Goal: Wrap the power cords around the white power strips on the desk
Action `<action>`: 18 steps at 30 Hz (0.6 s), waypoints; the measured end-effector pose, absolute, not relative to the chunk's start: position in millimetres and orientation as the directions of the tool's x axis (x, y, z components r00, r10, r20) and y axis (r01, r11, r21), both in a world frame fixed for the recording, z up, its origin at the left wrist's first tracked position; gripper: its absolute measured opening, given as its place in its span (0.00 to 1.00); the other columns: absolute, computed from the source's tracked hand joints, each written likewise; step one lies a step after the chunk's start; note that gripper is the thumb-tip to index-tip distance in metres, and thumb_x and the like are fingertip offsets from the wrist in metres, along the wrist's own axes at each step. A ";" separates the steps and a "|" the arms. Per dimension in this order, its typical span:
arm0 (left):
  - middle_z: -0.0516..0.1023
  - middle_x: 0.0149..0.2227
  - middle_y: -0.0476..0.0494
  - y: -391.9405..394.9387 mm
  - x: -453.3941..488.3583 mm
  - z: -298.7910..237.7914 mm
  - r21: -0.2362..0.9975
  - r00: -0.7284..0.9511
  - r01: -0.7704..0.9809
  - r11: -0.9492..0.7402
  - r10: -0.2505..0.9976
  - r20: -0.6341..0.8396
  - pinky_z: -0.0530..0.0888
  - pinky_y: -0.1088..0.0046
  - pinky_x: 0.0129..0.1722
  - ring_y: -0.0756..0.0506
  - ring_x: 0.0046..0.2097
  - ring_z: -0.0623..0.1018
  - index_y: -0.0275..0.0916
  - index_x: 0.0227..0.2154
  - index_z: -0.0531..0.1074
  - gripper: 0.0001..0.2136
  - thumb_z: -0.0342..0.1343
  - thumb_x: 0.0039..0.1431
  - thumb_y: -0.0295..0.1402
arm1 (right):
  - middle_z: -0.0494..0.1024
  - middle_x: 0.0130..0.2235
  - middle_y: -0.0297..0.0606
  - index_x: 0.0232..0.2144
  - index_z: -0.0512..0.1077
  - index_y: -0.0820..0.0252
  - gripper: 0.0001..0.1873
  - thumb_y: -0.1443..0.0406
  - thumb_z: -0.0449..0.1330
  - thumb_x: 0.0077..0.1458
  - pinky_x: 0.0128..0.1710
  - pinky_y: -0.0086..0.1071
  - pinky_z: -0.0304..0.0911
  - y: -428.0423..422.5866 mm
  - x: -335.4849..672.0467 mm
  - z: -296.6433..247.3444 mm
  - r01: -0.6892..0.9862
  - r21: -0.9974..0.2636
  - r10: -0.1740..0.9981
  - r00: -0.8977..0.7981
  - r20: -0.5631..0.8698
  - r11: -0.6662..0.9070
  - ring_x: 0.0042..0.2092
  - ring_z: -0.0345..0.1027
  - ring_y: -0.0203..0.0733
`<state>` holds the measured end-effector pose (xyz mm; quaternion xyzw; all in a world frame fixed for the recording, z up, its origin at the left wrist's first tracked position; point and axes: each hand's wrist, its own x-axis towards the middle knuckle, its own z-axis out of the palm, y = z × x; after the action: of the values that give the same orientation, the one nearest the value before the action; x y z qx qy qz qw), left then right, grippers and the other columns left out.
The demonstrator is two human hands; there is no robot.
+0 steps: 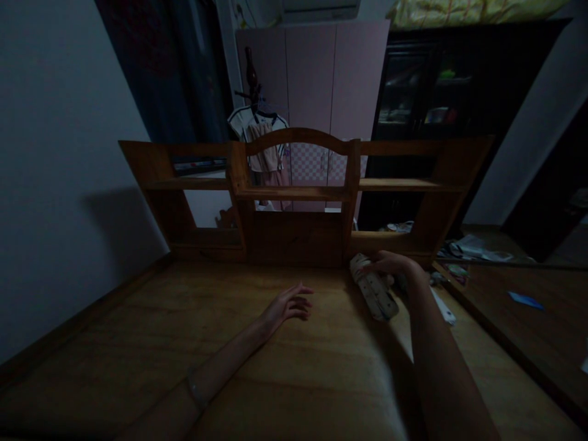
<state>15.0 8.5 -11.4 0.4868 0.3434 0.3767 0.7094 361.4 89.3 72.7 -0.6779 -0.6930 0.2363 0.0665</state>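
Note:
A light beige bundle with small dark marks (374, 293), which looks like folded cloth, lies at the right back of the wooden surface (294, 367). My right hand (390, 263) reaches over its upper part from the right, with the fingers bent down onto it; some fingertips are hidden. My left hand (290, 304) is apart from the bundle, near the middle of the wooden surface. Its fingers are spread and slightly curled, with nothing in them. Just right of my right hand, partly behind the forearm, is a white flat item (443, 306).
A wooden shelf unit (294, 195) with open compartments stands along the back edge. To the right, a blue item (525, 300) lies on the brown floor beyond the raised edge. Behind are a pink wardrobe (310, 79), a dark cabinet (482, 110) and hanging clothes (264, 141).

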 end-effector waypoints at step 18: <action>0.76 0.36 0.34 5.9 16.4 -8.6 0.951 0.470 -0.205 0.233 0.875 -0.113 0.72 0.64 0.38 0.42 0.36 0.77 0.33 0.47 0.70 0.23 0.50 0.59 0.48 | 0.77 0.40 0.46 0.37 0.75 0.65 0.30 0.48 0.66 0.36 0.34 0.31 0.65 95.6 319.9 75.5 0.969 -0.235 0.969 0.012 -0.247 -0.072 0.40 0.72 0.48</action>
<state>16.4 5.9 -8.6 0.4870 0.3442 0.3825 0.7058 319.9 95.6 75.5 -0.7113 -0.6813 0.1730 -0.0004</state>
